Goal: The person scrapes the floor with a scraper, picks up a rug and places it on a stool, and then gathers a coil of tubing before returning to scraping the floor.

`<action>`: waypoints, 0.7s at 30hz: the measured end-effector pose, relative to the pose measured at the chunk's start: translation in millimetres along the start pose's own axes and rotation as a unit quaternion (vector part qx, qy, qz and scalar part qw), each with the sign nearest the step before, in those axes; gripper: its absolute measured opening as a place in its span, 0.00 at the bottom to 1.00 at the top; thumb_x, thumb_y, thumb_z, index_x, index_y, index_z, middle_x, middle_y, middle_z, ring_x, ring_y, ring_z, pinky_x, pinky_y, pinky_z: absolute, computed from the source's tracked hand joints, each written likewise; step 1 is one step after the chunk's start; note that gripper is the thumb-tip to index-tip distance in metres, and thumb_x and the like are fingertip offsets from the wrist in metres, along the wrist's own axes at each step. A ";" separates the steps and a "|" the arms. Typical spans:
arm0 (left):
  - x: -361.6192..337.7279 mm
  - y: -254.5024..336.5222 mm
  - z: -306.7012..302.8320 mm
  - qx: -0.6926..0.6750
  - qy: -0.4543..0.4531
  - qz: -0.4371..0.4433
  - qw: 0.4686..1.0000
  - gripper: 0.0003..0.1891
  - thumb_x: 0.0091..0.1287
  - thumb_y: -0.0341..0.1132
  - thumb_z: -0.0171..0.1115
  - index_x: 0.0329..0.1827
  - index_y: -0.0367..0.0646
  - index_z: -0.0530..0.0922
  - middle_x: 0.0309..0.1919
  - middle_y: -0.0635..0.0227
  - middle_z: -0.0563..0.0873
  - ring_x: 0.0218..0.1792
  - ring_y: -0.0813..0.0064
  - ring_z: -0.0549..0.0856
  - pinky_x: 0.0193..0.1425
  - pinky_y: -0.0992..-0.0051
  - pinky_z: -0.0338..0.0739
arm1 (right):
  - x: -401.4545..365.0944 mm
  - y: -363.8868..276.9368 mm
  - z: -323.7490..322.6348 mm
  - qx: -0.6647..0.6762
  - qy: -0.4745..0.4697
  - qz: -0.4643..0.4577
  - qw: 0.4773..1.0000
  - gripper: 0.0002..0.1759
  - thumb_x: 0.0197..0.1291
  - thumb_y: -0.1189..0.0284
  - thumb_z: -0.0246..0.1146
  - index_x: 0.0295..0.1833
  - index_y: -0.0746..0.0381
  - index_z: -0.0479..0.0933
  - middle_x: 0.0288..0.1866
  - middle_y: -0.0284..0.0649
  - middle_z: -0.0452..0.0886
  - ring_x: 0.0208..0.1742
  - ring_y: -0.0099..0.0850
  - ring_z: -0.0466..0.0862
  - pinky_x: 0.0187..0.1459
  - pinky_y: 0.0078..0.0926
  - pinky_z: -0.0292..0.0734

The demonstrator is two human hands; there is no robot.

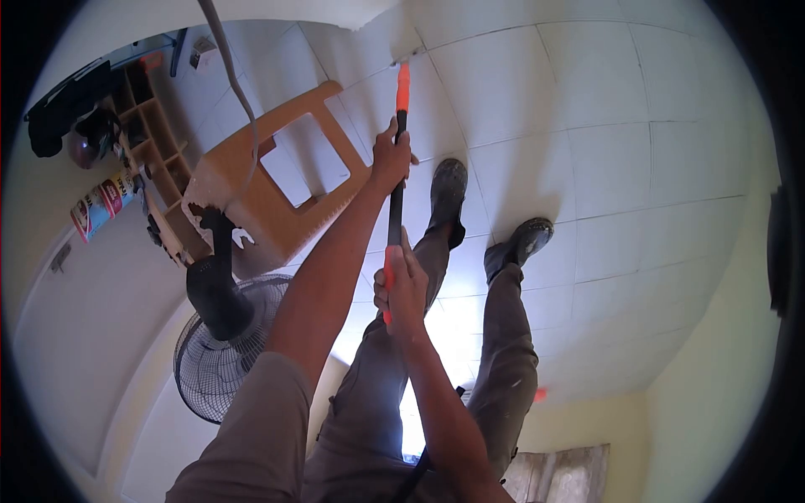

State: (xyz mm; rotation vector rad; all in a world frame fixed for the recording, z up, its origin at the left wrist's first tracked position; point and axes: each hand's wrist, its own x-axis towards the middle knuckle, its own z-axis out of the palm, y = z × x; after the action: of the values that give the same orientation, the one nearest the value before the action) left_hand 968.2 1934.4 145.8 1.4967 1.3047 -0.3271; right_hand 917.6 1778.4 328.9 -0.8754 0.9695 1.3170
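A long-handled scraper [397, 214] with a black shaft and orange sections reaches away from me over the pale tiled floor [604, 176]. Its narrow crosswise head [408, 59] is at the far end, at or close to the tiles; contact is hard to judge. My left hand [392, 159] is wrapped round the black shaft, below the far orange section. Nearer to my body, my right hand [404, 289] is closed round the orange grip at the rear end. My boots [449, 189] stand on the tiles to the right of the shaft.
A tan plastic stool [289, 214] lies close left of my left forearm. Beside it are a black fan [222, 310] and a wooden compartment shelf [151, 126] with a colourful container [102, 207]. A grey cable [231, 71] hangs across the upper left. A pale wall [713, 335] bounds the right.
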 end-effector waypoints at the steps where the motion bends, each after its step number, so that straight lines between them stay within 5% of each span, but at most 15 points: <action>1: -0.7 -2.2 1.2 -0.010 0.002 -0.003 1.000 0.29 0.81 0.38 0.51 0.83 0.42 0.61 0.19 0.62 0.83 0.08 0.78 0.73 0.09 0.72 0.67 | 2.6 4.2 -2.0 -0.007 0.006 -0.005 1.000 0.32 0.82 0.57 0.53 0.86 0.50 0.58 0.24 0.28 0.71 0.18 0.15 0.67 0.18 0.15 0.62; 5: 26.2 5.0 -7.3 -0.013 0.001 -0.030 0.999 0.28 0.81 0.40 0.51 0.83 0.50 0.61 0.19 0.64 0.81 0.07 0.78 0.72 0.08 0.73 0.66 | 24.6 4.6 1.6 0.004 -0.006 -0.022 1.000 0.33 0.81 0.57 0.55 0.86 0.50 0.59 0.24 0.29 0.72 0.17 0.15 0.67 0.18 0.15 0.62; 9: 13.7 11.8 -10.5 -0.053 0.008 0.005 0.999 0.27 0.79 0.35 0.53 0.77 0.30 0.66 0.17 0.65 0.79 0.11 0.75 0.78 0.12 0.73 0.71 | 17.2 3.0 14.2 0.027 0.019 -0.001 0.999 0.32 0.81 0.57 0.55 0.85 0.51 0.62 0.23 0.27 0.71 0.17 0.14 0.66 0.17 0.16 0.60; 12: 6.1 -1.3 -7.7 -0.014 -0.016 -0.033 0.999 0.28 0.81 0.39 0.51 0.82 0.48 0.62 0.20 0.65 0.80 0.08 0.79 0.72 0.08 0.74 0.65 | 7.3 8.5 10.3 0.022 0.024 -0.006 0.999 0.31 0.81 0.57 0.55 0.84 0.51 0.63 0.22 0.27 0.70 0.16 0.13 0.65 0.17 0.16 0.59; 13: 6.3 -1.3 -6.5 -0.014 -0.009 -0.007 1.000 0.25 0.81 0.37 0.52 0.77 0.36 0.66 0.19 0.64 0.80 0.09 0.80 0.74 0.09 0.75 0.66 | 9.4 8.1 9.0 0.019 0.018 -0.010 1.000 0.31 0.81 0.57 0.55 0.84 0.51 0.63 0.22 0.28 0.70 0.16 0.14 0.65 0.17 0.17 0.59; 16: 27.4 12.5 -14.0 -0.059 0.003 -0.005 0.998 0.22 0.80 0.36 0.52 0.72 0.36 0.70 0.18 0.63 0.80 0.10 0.81 0.74 0.10 0.76 0.65 | 25.3 -6.2 19.2 0.001 -0.004 -0.018 1.000 0.33 0.81 0.58 0.54 0.86 0.50 0.58 0.25 0.29 0.72 0.17 0.15 0.66 0.18 0.14 0.61; 17: 33.8 22.3 -19.9 -0.001 -0.004 -0.017 1.000 0.20 0.81 0.38 0.52 0.72 0.46 0.71 0.19 0.63 0.80 0.10 0.81 0.73 0.09 0.75 0.64 | 28.4 -8.2 24.2 0.036 -0.014 -0.011 0.999 0.32 0.81 0.58 0.54 0.86 0.49 0.59 0.25 0.29 0.72 0.17 0.15 0.67 0.18 0.15 0.61; 20: 32.0 14.8 -19.3 -0.070 -0.010 -0.047 0.996 0.23 0.80 0.37 0.52 0.76 0.48 0.68 0.19 0.62 0.81 0.09 0.80 0.72 0.09 0.75 0.64 | 18.2 -12.4 30.8 0.015 0.016 0.008 1.000 0.32 0.81 0.58 0.54 0.86 0.49 0.59 0.25 0.29 0.71 0.18 0.15 0.67 0.18 0.15 0.61; 21: 16.8 17.8 -16.8 -0.054 -0.010 -0.028 0.998 0.25 0.80 0.35 0.52 0.79 0.42 0.66 0.19 0.61 0.81 0.08 0.80 0.71 0.10 0.76 0.64 | 11.9 -10.5 25.8 0.021 0.007 0.017 1.000 0.32 0.81 0.58 0.53 0.86 0.49 0.59 0.25 0.29 0.72 0.18 0.16 0.67 0.18 0.15 0.61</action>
State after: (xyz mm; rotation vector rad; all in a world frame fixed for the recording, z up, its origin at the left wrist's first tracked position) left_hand 982.1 1960.4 148.8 1.3648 1.3301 -0.3013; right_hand 930.0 1805.9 327.0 -0.8398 1.0236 1.3163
